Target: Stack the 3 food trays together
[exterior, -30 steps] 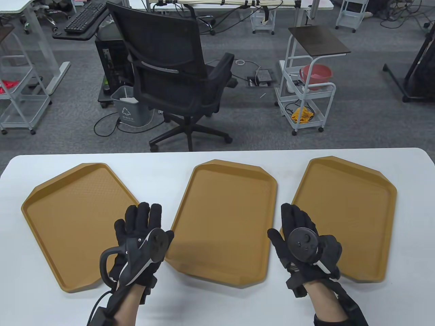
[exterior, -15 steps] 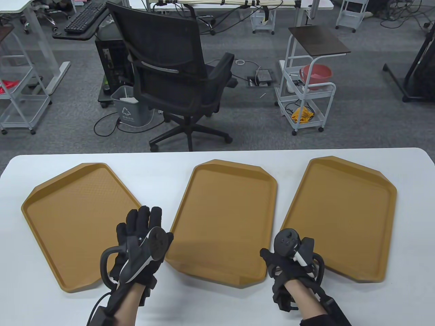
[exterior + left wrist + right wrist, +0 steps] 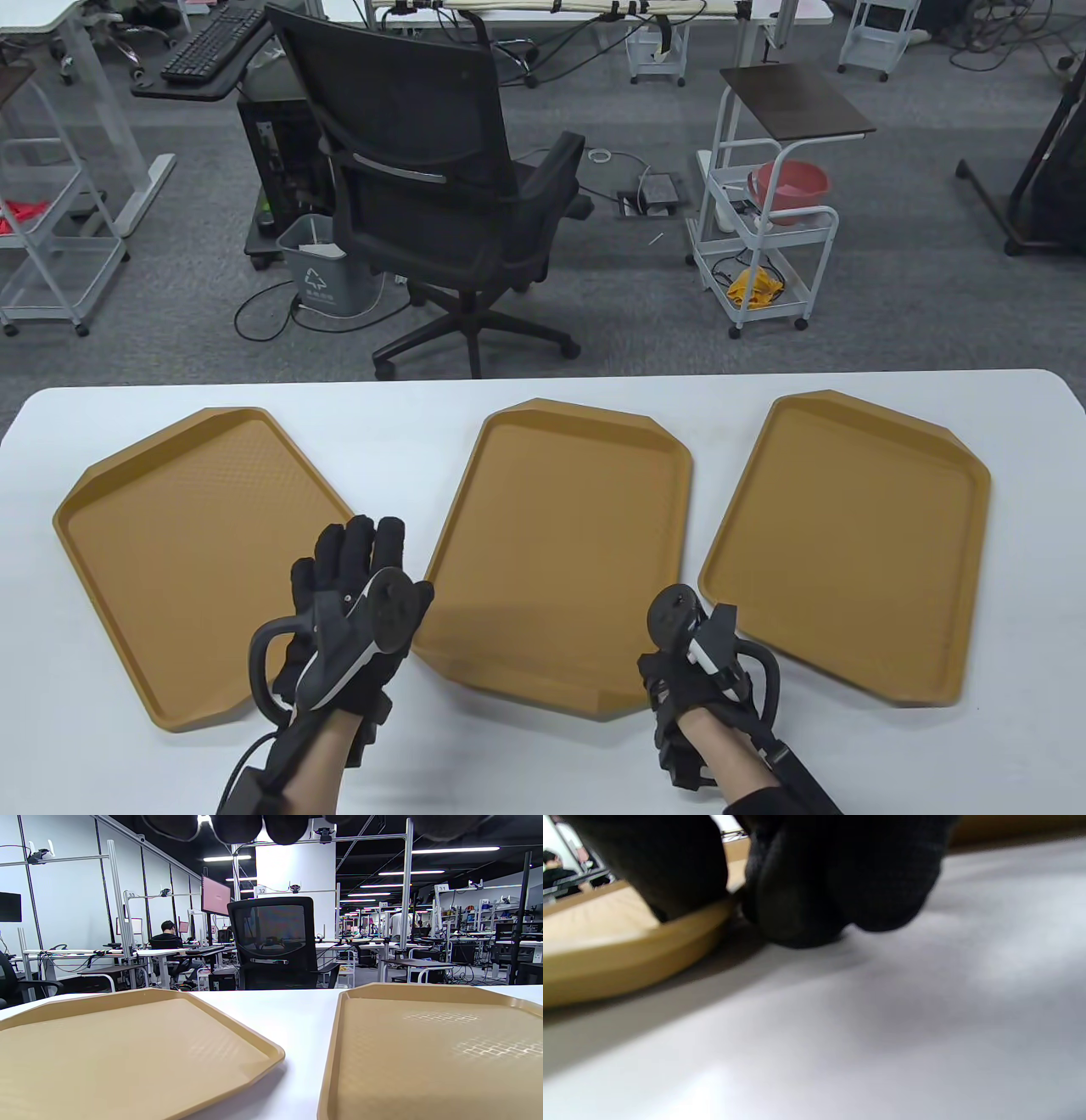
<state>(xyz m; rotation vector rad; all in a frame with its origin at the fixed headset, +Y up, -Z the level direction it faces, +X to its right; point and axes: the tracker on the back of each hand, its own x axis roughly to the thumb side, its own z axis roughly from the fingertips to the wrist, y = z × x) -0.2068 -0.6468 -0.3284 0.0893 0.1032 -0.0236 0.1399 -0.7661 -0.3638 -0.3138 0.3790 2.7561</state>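
Three tan food trays lie side by side on the white table (image 3: 424, 764): the left tray (image 3: 187, 552), the middle tray (image 3: 560, 543) and the right tray (image 3: 848, 543). My left hand (image 3: 352, 577) lies flat with its fingers stretched out over the left tray's right edge, holding nothing. My right hand (image 3: 679, 654) is low on the table in the gap between the middle and right trays, at the middle tray's near right corner. In the right wrist view a thumb lies on that tray's rim (image 3: 628, 955) and curled fingers (image 3: 840, 891) touch the table beside it. Whether they grip is hidden.
A black office chair (image 3: 441, 187) stands just past the table's far edge. Carts, desks and a bin stand on the floor beyond. The left wrist view shows the left tray (image 3: 127, 1052) and the middle tray (image 3: 432, 1052) with bare table between them.
My right hand has drawn back from the right tray's left edge toward me and turned, dropping to the table beside the middle tray's near right corner. The left hand and trays have not moved.
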